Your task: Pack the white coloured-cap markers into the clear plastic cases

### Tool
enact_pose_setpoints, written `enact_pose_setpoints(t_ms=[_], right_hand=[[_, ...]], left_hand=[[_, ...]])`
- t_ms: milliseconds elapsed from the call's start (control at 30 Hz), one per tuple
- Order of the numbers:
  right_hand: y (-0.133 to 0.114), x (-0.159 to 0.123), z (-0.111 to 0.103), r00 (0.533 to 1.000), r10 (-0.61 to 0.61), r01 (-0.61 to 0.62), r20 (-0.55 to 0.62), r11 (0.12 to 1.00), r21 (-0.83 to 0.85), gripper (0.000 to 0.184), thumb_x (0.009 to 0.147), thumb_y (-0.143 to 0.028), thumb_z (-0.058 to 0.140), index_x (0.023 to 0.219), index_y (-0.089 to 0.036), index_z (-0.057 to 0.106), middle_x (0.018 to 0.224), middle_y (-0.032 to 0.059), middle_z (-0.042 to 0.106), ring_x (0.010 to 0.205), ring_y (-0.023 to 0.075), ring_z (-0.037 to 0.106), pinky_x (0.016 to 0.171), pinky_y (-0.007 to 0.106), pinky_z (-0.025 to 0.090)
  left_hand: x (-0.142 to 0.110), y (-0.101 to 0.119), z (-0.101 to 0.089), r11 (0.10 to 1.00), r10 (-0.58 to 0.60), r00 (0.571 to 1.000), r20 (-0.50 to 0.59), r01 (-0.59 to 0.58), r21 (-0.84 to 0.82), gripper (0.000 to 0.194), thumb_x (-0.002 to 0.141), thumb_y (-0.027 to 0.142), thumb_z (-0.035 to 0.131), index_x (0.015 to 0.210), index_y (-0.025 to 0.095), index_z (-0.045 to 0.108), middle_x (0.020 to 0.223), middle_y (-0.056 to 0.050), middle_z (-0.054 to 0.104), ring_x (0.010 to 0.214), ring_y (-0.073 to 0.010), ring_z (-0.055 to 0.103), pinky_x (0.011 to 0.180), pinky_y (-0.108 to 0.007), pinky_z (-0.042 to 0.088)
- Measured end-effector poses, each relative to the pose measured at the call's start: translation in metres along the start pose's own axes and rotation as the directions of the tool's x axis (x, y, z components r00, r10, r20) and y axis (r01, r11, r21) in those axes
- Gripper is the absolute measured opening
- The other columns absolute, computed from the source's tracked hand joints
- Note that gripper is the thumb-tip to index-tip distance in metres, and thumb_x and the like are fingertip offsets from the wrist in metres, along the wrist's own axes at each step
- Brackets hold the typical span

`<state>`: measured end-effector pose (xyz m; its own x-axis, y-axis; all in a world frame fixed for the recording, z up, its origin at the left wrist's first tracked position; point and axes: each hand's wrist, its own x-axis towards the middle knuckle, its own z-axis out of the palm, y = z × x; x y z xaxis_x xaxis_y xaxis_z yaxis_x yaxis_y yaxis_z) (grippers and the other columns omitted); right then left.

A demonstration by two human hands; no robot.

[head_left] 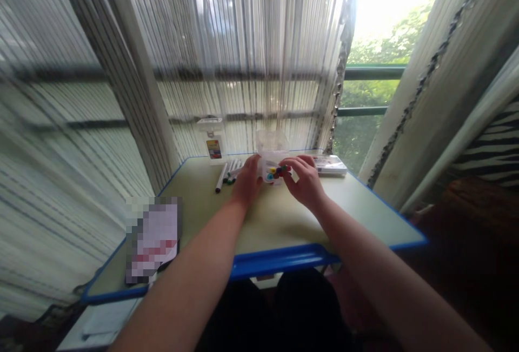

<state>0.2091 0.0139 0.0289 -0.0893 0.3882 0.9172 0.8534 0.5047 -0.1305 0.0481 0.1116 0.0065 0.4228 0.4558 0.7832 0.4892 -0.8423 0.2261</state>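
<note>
Grip: R hand [305, 184] pinching a bunch of colour-capped markers [275, 172] at front of clear plastic box [272, 147]; L hand [247, 181] pressed on box's left side, can't tell if clenched. Box sits near far edge of bench [275, 217], caps facing person, long axes running fwd toward window [377, 92]. Loose markers [221, 179] lie just left of box; flat white pack [329, 164] to right.

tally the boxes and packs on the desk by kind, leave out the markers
clear plastic tub: 1
clear labelled pack: 1
flat white box: 1
pixelated flat item: 1
total: 4
</note>
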Motion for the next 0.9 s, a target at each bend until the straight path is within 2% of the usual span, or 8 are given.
enact_pose_setpoints(t_ms=[300,500,700,900], right_hand=[[-0.0003,-0.0006,-0.0037,0.997,-0.072,0.073,0.022,0.997,-0.036,0.012,0.080,-0.020,0.056,0.091,-0.022,0.061,0.087,0.0029,0.068,0.084,0.0198,0.053,0.082,0.036,0.041],[0.0021,-0.0014,-0.0042,0.995,-0.088,0.090,0.047,0.995,-0.044,0.016,0.080,-0.017,0.054,0.094,-0.022,0.061,0.095,0.0041,0.068,0.087,0.0208,0.053,0.084,0.038,0.041],[0.0030,-0.0032,-0.0053,0.997,-0.077,0.077,-0.002,0.996,-0.039,0.027,0.076,-0.016,0.055,0.103,-0.021,0.059,0.083,0.0048,0.066,0.088,0.0233,0.051,0.080,0.039,0.044],[-0.0017,-0.0023,-0.0034,0.996,-0.088,0.088,0.011,0.994,-0.057,0.028,0.080,-0.020,0.055,0.108,-0.022,0.060,0.106,0.0060,0.066,0.097,0.0226,0.054,0.089,0.041,0.041]], left_hand=[[0.0009,0.0009,-0.0001,1.000,-0.005,1.000,0.023,0.005,0.000,0.052,0.075,0.009,0.056,0.122,0.018,0.037,0.128,-0.014,0.050,0.117,-0.0275,0.052,0.098,-0.044,0.046],[0.0004,-0.0004,0.0013,1.000,0.009,1.000,0.022,-0.009,-0.019,0.053,0.075,0.010,0.055,0.123,0.021,0.037,0.128,-0.013,0.050,0.120,-0.0273,0.049,0.101,-0.044,0.044],[0.0006,-0.0007,0.0024,0.999,-0.002,1.000,0.021,0.003,-0.038,0.052,0.074,0.009,0.054,0.122,0.020,0.038,0.130,-0.014,0.049,0.122,-0.0280,0.048,0.102,-0.047,0.044],[0.0015,0.0049,-0.0025,1.000,-0.001,1.000,0.015,0.002,-0.008,0.051,0.076,0.010,0.056,0.122,0.017,0.036,0.126,-0.015,0.051,0.118,-0.0289,0.051,0.096,-0.045,0.048]])
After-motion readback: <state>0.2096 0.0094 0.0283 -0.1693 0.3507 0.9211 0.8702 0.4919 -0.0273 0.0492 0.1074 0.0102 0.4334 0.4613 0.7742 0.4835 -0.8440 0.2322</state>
